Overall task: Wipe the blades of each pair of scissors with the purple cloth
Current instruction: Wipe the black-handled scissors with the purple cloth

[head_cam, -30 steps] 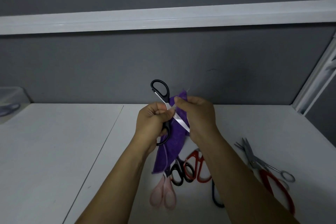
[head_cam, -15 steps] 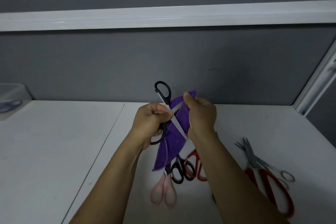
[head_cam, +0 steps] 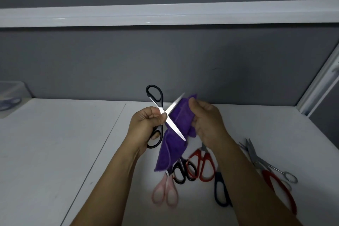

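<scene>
One pair mid-wipe: black-handled steel scissors (head_cam: 173, 126), blades spread, gripped by left hand (head_cam: 145, 125) above white bench (head_cam: 55, 143) middle; right hand (head_cam: 207, 121) pinching purple fleece cloth (head_cam: 170, 152) at upper blade. Next, likely: slide cloth tipward.

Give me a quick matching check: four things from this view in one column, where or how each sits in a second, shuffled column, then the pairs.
1 black-handled scissors
2 purple cloth
3 pink-handled scissors
4 all-metal scissors

A lying at the far right of the table
B held in the left hand, blades spread open
C lying on the table, tips hidden behind the cloth
D gripped by the right hand, hanging down

Pairs: 1-B, 2-D, 3-C, 4-A
</scene>
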